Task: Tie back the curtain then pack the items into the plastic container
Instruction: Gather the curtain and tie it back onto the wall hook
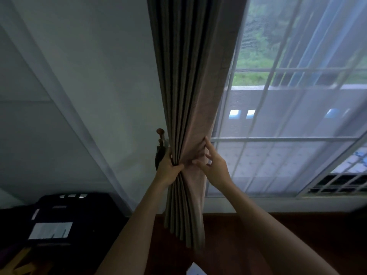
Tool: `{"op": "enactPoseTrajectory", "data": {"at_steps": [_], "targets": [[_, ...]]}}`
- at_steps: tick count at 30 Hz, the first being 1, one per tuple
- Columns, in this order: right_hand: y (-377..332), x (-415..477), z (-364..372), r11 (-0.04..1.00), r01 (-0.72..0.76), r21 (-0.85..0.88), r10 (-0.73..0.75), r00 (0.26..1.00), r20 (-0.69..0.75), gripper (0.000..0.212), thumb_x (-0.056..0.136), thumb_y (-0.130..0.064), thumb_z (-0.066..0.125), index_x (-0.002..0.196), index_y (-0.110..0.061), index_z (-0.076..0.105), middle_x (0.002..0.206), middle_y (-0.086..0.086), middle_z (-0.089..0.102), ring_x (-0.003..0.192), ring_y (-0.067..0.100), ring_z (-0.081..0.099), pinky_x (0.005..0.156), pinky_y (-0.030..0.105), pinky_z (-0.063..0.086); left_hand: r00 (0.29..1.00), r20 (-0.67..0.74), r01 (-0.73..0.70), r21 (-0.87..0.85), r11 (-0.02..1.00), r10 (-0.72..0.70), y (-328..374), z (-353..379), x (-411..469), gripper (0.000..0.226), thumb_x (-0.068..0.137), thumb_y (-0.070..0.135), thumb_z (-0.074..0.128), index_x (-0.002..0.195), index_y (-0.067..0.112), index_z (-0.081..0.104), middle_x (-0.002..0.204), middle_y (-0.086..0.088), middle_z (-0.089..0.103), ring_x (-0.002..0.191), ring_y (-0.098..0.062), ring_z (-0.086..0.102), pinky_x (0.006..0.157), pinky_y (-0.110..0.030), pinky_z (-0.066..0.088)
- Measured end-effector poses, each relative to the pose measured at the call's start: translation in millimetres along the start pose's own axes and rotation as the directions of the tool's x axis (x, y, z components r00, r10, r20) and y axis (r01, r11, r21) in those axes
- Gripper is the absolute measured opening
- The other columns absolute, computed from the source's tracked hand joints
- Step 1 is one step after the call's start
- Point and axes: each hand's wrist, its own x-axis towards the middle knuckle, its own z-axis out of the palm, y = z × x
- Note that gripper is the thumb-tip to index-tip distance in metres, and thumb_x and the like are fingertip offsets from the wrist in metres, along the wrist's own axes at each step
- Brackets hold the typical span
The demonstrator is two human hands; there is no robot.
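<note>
A grey-brown pleated curtain (190,86) hangs gathered in the middle of the view, beside the window. My left hand (168,170) grips the bunched folds from the left at waist height. My right hand (213,165) rests on the curtain's right edge with fingers spread, the index finger pressing the fabric. A wooden tie-back hook (160,132) sticks out of the wall just left of the curtain, and a dark strap (159,154) hangs from it behind my left hand. The plastic container is not in view.
A sheer white curtain (288,116) covers the window on the right. A black case with white labels (59,221) sits at the lower left against the wall. Dark wood floor (297,235) lies below the window sill. A white object's corner (193,269) shows at the bottom edge.
</note>
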Motion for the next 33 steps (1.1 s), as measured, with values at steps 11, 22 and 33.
{"op": "enactPoseTrajectory", "data": {"at_steps": [11, 22, 33], "targets": [[-18, -2, 17, 0.999, 0.040, -0.035, -0.030, 0.973, 0.231, 0.086, 0.081, -0.030, 0.076, 0.149, -0.036, 0.024, 0.133, -0.014, 0.052, 0.119, 0.008, 0.050, 0.097, 0.034, 0.050, 0.943, 0.259, 0.225, -0.034, 0.974, -0.209, -7, -28, -9, 0.044, 0.074, 0.015, 0.063, 0.118, 0.017, 0.066, 0.111, -0.003, 0.070, 0.103, -0.015, 0.065, 0.095, -0.034, 0.051], [-22, -6, 32, 0.990, 0.096, -0.102, -0.094, 0.995, 0.027, 0.052, 0.089, -0.011, 0.060, 0.137, -0.021, 0.040, 0.110, -0.004, 0.065, 0.100, 0.014, 0.063, 0.087, 0.031, 0.054, 0.972, 0.074, 0.233, -0.319, 0.918, -0.221, -34, -15, -11, 0.056, 0.072, 0.008, 0.074, 0.117, 0.018, 0.043, 0.118, -0.014, 0.057, 0.108, -0.029, 0.061, 0.090, -0.053, 0.053], [-14, 16, 37, 0.952, -0.024, -0.304, -0.021, 0.989, -0.144, 0.036, 0.092, -0.025, 0.060, 0.124, -0.015, 0.048, 0.096, 0.007, 0.070, 0.084, 0.026, 0.067, 0.073, 0.043, 0.056, 0.923, -0.321, 0.252, 0.085, 0.964, -0.214, -71, -42, 62, 0.040, 0.091, 0.004, 0.052, 0.132, 0.006, 0.051, 0.127, -0.011, 0.049, 0.116, -0.027, 0.051, 0.093, -0.031, 0.044]]}}
